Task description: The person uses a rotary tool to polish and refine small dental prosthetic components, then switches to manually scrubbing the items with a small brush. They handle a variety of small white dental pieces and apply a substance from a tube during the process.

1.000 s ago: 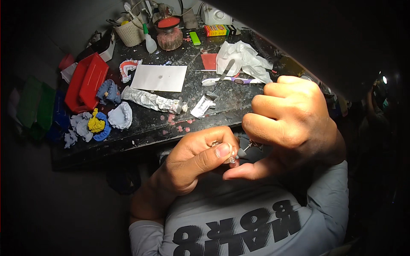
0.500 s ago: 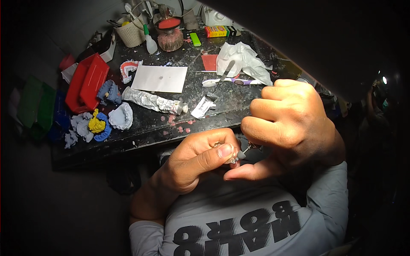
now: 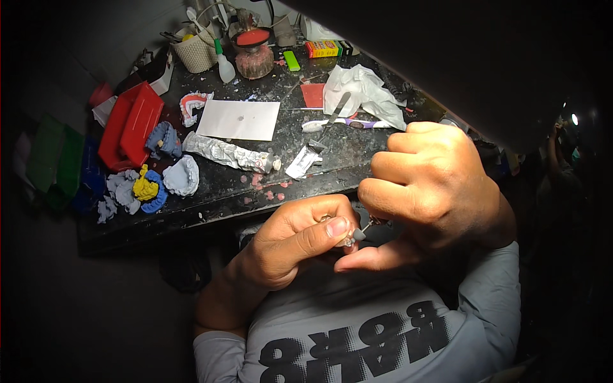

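Observation:
My left hand (image 3: 290,246) is closed, pinching a small shiny dental piece (image 3: 347,242) between thumb and fingers; most of it is hidden, so its exact kind is unclear. Curled around a rotary handpiece, my right hand (image 3: 440,188) covers nearly all of the tool. Only its thin metal shank and a grey polishing tip (image 3: 359,235) show, the tip against or very close to the piece. My right thumb (image 3: 370,256) stretches toward the left fingers, below the tip. Both hands are in front of the bench's near edge, above my lap.
On the black bench (image 3: 217,175) lie a crumpled foil tube (image 3: 230,152), a white card (image 3: 239,119), a toothbrush (image 3: 351,124), crumpled tissue (image 3: 361,92) and a knife (image 3: 338,112). Dental casts (image 3: 181,175) and a red tray (image 3: 131,124) stand left; a glass burner (image 3: 254,60) is behind.
The grey tip has shifted slightly left along the piece, and my right hand has tilted a little. My left hand keeps its grip in nearly the same place.

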`<state>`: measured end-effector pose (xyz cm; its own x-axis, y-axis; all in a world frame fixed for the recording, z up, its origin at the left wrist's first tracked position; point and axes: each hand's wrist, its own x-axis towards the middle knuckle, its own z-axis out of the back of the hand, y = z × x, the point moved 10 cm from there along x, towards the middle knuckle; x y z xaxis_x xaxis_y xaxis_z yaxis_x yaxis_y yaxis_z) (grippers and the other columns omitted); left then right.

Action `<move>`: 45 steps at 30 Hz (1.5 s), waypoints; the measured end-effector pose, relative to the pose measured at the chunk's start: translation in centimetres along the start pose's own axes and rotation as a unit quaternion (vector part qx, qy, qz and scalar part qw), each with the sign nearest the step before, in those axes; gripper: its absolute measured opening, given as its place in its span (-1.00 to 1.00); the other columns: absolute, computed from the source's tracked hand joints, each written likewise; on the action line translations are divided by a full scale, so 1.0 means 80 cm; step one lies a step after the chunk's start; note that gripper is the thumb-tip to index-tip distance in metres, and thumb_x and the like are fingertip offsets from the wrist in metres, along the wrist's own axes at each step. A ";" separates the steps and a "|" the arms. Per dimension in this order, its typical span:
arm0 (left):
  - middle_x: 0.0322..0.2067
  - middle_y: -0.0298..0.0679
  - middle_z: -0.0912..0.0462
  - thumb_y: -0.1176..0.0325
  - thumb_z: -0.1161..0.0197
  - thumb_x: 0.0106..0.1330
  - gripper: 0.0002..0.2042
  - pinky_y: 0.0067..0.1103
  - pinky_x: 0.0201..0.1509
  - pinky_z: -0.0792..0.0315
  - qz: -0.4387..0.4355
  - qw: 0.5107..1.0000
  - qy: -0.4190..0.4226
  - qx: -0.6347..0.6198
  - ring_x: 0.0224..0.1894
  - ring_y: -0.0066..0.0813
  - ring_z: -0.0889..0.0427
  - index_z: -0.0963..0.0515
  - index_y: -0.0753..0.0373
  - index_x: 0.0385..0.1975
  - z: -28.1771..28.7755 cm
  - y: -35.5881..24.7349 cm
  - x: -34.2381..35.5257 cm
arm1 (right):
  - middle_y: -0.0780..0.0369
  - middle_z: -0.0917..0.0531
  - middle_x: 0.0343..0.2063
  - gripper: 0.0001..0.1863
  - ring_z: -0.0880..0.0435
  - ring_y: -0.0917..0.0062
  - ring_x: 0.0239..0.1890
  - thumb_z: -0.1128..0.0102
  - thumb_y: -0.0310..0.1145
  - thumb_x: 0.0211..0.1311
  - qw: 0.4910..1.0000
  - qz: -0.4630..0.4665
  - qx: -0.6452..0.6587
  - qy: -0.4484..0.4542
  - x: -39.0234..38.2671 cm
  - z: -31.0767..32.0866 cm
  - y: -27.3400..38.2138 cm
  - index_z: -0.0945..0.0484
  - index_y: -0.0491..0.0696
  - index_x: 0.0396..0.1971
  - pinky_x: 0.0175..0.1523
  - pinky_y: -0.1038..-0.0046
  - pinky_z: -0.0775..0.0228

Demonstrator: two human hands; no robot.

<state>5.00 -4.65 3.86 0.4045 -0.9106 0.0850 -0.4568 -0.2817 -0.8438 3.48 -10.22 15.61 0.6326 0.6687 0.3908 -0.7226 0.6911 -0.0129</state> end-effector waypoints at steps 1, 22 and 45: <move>-0.36 -0.37 -0.50 0.13 0.01 0.55 -0.67 -0.70 -0.19 -0.24 -0.004 1.000 -0.001 0.002 -0.29 -0.72 -0.36 -0.47 0.30 -0.30 0.000 -0.001 0.000 | 0.41 -0.30 -0.75 -0.42 -0.28 0.58 -0.72 -0.57 0.19 -0.26 1.000 0.000 0.002 -0.007 0.000 0.001 0.000 -0.39 0.07 -0.77 -0.56 0.45 -0.06; -0.40 -0.42 -0.46 0.12 0.00 0.55 -0.67 -0.73 -0.30 -0.15 0.000 1.000 -0.006 0.009 -0.36 -0.78 -0.29 -0.47 0.29 -0.30 0.004 0.003 0.000 | 0.39 -0.43 -0.76 -0.40 -0.46 0.57 -0.71 -0.32 0.31 0.05 0.999 0.002 -0.029 0.024 0.004 0.000 0.003 -0.44 0.07 -0.75 -0.60 0.49 -0.27; -0.38 -0.41 -0.47 0.15 0.01 0.56 -0.69 -0.71 -0.25 -0.18 -0.009 1.000 0.008 0.009 -0.32 -0.77 -0.31 -0.47 0.29 -0.28 0.004 0.003 0.001 | 0.39 -0.44 -0.76 -0.41 -0.48 0.57 -0.70 -0.33 0.29 0.06 0.999 -0.001 -0.024 0.035 0.002 -0.002 0.002 -0.44 0.08 -0.75 -0.58 0.50 -0.31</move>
<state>5.17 -4.70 3.52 0.4004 -0.9099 0.1088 -0.4351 -0.2933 -0.8513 3.51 -9.92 15.55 0.6534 0.6833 0.3258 -0.7077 0.7042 -0.0577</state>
